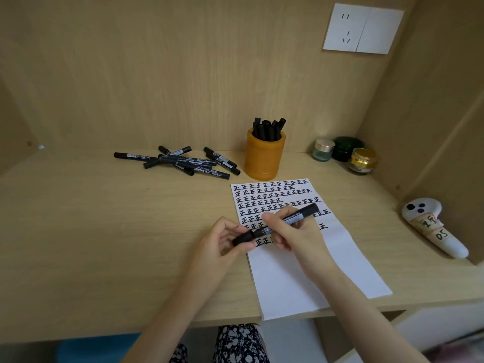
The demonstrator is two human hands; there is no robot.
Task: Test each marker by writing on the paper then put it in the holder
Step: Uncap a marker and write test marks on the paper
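Marker (303,213) over 1 paper (301,279) overhanging the desk (131,231) edge: my right hand (296,237) gripped it, left hand (222,239) pinched its cap (242,239).

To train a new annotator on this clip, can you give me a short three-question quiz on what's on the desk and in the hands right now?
1. True or false: the orange holder already has upright markers in it.
2. The loose pile of markers lies: A) to the left of the holder; B) to its right; C) inside it.
3. Which hand grips the end of the held marker nearest the person?

Key
1. True.
2. A.
3. The left hand; the right hand holds the barrel.
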